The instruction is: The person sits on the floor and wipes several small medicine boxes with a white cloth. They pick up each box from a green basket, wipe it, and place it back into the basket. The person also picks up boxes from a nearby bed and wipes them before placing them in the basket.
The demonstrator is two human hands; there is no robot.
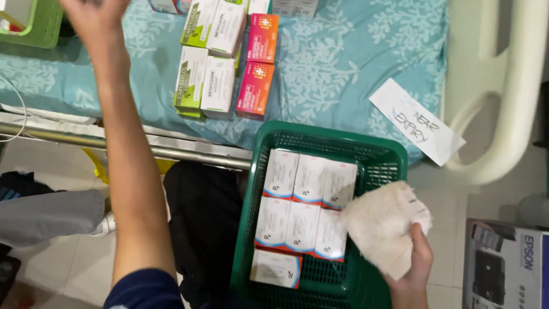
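Observation:
My right hand point(413, 268) grips a crumpled white cloth point(384, 224) over the right side of a green plastic basket point(386, 155). Several white boxes with red and blue edges point(303, 206) lie flat in rows inside the basket. My left arm stretches up and away, and my left hand point(91, 17) reaches the top left edge of the view, near a light green basket point(41, 26); its fingers are cut off by the frame. The dark green basket rests on my lap at the edge of a bed.
On the bed's blue patterned sheet point(343, 63) stand green-and-white boxes point(189, 77), white boxes point(218, 83) and pink-and-orange boxes point(256, 88). A handwritten paper slip point(416, 121) lies at the right. A white bed rail point(514, 103) curves at right; a printer carton point(506, 263) sits on the floor.

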